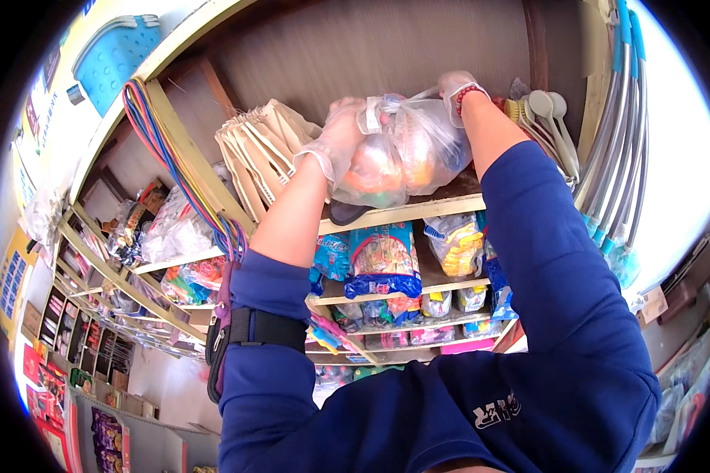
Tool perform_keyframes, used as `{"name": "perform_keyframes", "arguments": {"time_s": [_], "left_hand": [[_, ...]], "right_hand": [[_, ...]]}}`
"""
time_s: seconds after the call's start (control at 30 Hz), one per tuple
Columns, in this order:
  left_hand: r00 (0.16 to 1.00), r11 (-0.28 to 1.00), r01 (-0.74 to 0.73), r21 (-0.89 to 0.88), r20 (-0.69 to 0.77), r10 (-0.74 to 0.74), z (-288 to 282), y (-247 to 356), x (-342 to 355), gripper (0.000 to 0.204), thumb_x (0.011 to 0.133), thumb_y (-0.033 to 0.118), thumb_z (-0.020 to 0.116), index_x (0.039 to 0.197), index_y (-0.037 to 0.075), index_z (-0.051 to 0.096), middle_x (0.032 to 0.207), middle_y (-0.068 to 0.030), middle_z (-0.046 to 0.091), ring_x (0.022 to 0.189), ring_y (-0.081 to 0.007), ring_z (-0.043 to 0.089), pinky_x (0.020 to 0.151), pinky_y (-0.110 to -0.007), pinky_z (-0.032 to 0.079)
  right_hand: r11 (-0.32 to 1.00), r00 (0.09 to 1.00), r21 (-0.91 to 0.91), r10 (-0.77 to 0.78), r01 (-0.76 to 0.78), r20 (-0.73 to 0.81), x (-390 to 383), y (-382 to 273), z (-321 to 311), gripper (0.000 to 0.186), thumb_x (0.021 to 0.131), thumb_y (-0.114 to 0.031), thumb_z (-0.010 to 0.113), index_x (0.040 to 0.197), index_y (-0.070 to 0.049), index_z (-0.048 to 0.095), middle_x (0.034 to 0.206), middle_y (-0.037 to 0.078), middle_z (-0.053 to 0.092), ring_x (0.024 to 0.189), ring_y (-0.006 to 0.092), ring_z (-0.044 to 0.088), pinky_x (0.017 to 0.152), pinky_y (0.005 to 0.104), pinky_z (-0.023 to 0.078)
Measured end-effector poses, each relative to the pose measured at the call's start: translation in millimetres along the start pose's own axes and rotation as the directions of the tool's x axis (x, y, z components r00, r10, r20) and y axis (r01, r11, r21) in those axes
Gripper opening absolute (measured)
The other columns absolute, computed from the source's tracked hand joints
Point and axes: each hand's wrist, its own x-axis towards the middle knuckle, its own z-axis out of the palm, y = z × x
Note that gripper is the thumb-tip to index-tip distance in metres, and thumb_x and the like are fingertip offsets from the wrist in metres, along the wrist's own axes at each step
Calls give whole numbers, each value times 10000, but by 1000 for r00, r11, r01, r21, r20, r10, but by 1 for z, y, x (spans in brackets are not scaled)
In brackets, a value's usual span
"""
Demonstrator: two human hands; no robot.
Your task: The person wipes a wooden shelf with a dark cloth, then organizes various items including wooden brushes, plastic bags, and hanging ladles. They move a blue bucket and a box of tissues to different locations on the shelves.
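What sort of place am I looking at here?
Probably a household-goods shop: blue plastic packages sit on pale wooden shelves, and a bunch of long, silvery, blue-ended poles is at the right.

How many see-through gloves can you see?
2. One glove is on the left hand, another glove on the right hand, both by the clear plastic bag. More could be hidden among the shelf packages.

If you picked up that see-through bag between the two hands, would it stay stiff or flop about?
The see-through bag would probably sag and flop, as its thin plastic is creased. Its colourful contents may shift, since they bulge unevenly against it. Its weight is hard to judge.
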Motion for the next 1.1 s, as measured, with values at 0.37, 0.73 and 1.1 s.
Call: {"name": "perform_keyframes", "arguments": {"time_s": [0.37,0.73,1.1], "left_hand": [[963,968,242,65,110,-248,-24,36,34,418,871,324,486,1077,-9,633,1057,-236,638,1022,-305,616,864,-397,456],[948,869,280,-409,259,-183,-25,91,21,537,905,498,449,1150,49,614,1157,-128,608,1043,-248,575,892,-350,424],[917,538,351,-767,398,-31,-3,45,37,409,960,471,444,945,93,601,956,-46,580,883,-166,523,842,-326,421]], "right_hand": [[318,887,891,-431,324,-169,-77,-9,-68,179,868,-282,658,860,-103,646,693,-50,568,558,36,443,499,183,352],[485,878,782,-452,391,-158,-64,-59,-97,231,772,-279,728,902,-91,700,706,2,647,538,74,478,504,264,393],[631,880,674,-470,384,-62,-68,-17,-45,447,906,-424,483,1151,-78,623,939,121,648,819,210,608,744,330,492]]}}
